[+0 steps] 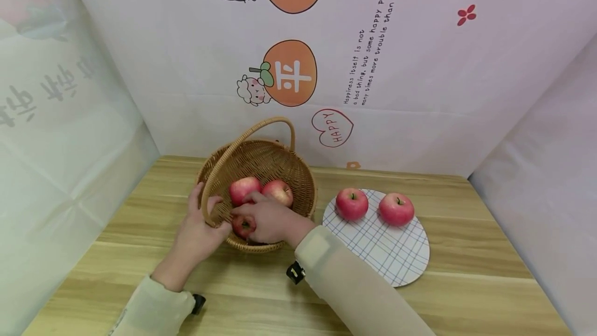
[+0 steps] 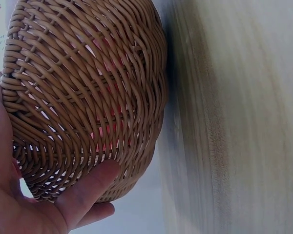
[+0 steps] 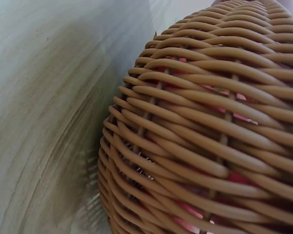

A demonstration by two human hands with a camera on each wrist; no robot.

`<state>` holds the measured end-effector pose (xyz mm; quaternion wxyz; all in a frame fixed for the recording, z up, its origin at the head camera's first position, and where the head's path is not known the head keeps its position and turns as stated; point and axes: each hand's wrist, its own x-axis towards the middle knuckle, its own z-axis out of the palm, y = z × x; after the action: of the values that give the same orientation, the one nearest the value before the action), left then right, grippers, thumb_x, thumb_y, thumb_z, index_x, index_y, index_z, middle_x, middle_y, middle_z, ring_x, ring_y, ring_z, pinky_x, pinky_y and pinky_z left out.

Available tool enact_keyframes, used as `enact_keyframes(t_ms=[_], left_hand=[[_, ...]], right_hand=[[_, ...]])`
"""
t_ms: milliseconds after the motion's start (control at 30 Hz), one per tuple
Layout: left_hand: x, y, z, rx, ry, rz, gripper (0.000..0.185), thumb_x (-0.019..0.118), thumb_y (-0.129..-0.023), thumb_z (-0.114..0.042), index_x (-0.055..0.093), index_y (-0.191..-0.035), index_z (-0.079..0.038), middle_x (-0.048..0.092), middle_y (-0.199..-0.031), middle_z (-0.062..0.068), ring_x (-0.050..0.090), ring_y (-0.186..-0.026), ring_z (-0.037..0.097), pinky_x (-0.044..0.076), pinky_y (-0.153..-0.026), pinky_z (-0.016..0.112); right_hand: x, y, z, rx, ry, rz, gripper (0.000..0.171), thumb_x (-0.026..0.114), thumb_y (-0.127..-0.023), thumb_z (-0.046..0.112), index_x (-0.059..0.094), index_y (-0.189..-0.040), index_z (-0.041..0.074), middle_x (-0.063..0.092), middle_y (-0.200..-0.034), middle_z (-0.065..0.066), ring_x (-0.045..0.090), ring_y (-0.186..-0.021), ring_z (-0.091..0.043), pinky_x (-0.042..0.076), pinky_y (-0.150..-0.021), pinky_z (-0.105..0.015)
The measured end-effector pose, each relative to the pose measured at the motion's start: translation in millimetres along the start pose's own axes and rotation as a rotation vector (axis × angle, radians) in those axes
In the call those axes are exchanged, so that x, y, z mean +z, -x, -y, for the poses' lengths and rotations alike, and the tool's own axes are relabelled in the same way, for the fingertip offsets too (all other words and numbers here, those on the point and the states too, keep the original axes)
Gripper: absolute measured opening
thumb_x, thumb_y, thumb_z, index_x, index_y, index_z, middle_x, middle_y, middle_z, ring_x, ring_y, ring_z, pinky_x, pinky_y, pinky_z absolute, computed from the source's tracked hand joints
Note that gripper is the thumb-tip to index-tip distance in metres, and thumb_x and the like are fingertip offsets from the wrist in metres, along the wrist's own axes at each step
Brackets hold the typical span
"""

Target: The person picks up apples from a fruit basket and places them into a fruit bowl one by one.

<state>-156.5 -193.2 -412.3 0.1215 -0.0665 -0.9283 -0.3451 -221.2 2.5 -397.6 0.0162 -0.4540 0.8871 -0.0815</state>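
With our left hand we grip the rim of the round brown wicker basket. Our right hand holds a round red apple inside it, near two other pinkish-red apples.

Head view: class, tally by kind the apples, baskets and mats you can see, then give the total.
Red apples: 5 visible (3 in the basket, 2 on the mat)
Wicker basket: 1
Checked oval mat: 1
Total: 7
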Motion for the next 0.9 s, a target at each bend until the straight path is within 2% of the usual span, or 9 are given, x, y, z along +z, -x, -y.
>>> enact_keyframes(t_ms=[167,367,567,700,900], left_hand=[[0.5,-0.3,-0.8,0.007,-0.001,0.009,0.047,0.067,-0.078,-0.012,0.056,-0.123,-0.005,0.007,-0.16,0.023,0.059,-0.088,0.042,0.046,-0.061,0.04],[0.4,-1.0,-2.8,0.008,-0.008,0.009,0.047,0.066,-0.078,-0.012,0.057,-0.124,-0.006,0.006,-0.16,0.02,0.059,-0.079,0.036,0.044,-0.057,0.037],[1.5,-1.2,-2.3,0.016,-0.024,-0.002,0.045,0.066,-0.078,-0.012,0.058,-0.122,-0.008,0.009,-0.16,0.02,0.061,-0.09,0.043,0.046,-0.059,0.039],[2.2,-1.4,-1.7,0.022,-0.02,-0.006,0.045,0.066,-0.077,-0.012,0.058,-0.122,-0.008,0.009,-0.161,0.019,0.06,-0.098,0.047,0.046,-0.061,0.04],[2.0,-1.0,-1.9,0.023,-0.011,-0.008,0.045,0.066,-0.077,-0.011,0.058,-0.122,-0.008,0.009,-0.161,0.018,0.06,-0.097,0.046,0.045,-0.059,0.039]], right_hand=[[3.9,0.7,-0.4,0.007,0.073,0.011,0.058,0.07,-0.087,0.032,0.055,-0.144,0.029,0.064,-0.124,0.014,0.038,-0.124,-0.021,0.034,-0.102,-0.041],[5.2,2.4,-1.5,0.012,-0.015,0.017,0.059,0.072,-0.086,0.027,0.056,-0.143,0.026,0.066,-0.119,0.014,0.036,-0.119,-0.021,0.04,-0.095,-0.031],[7.2,1.2,-3.1,-0.035,0.016,0.014,0.063,0.073,-0.084,0.027,0.054,-0.145,0.022,0.06,-0.131,0.006,0.041,-0.124,-0.016,0.035,-0.103,-0.031],[8.7,0.5,-4.0,-0.063,0.007,0.011,0.065,0.072,-0.084,0.027,0.053,-0.146,0.021,0.056,-0.137,0.003,0.041,-0.126,-0.013,0.037,-0.101,-0.025],[8.3,2.0,-3.9,-0.09,-0.04,-0.008,0.06,0.069,-0.087,0.029,0.054,-0.145,0.019,0.056,-0.138,0.001,0.042,-0.127,-0.015,0.038,-0.099,-0.023]])
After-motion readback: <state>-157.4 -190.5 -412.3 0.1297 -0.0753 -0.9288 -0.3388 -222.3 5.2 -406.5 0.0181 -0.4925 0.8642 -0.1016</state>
